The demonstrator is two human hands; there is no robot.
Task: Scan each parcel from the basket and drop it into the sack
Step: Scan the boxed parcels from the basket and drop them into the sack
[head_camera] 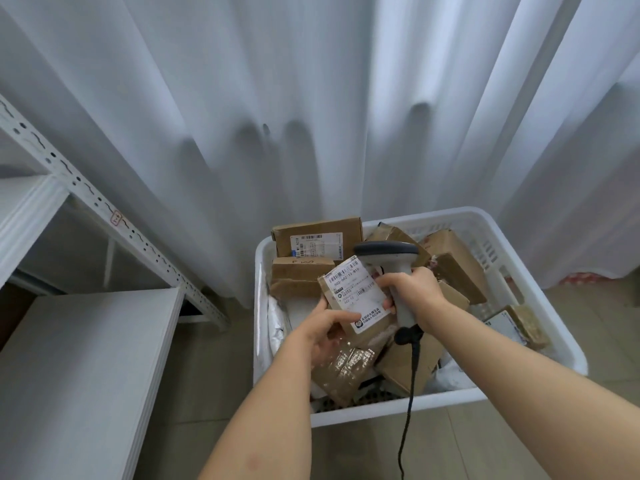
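While the left hand [320,336] grips a small brown parcel [356,306] by its lower edge, the right hand [412,292] is wrapped around a grey barcode scanner [388,258].

Parcel held label-up over the white plastic basket [512,237], scanner head just above the label; cardboard parcels heaped beneath; black cable [408,393] hangs over the near rim; white curtain [311,98] behind.

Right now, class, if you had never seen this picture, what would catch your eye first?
First, dead centre, the left hand grips a small brown parcel with a white label, while the right hand holds a grey scanner over it. Below them sits a white basket heaped with parcels, before a pale curtain.
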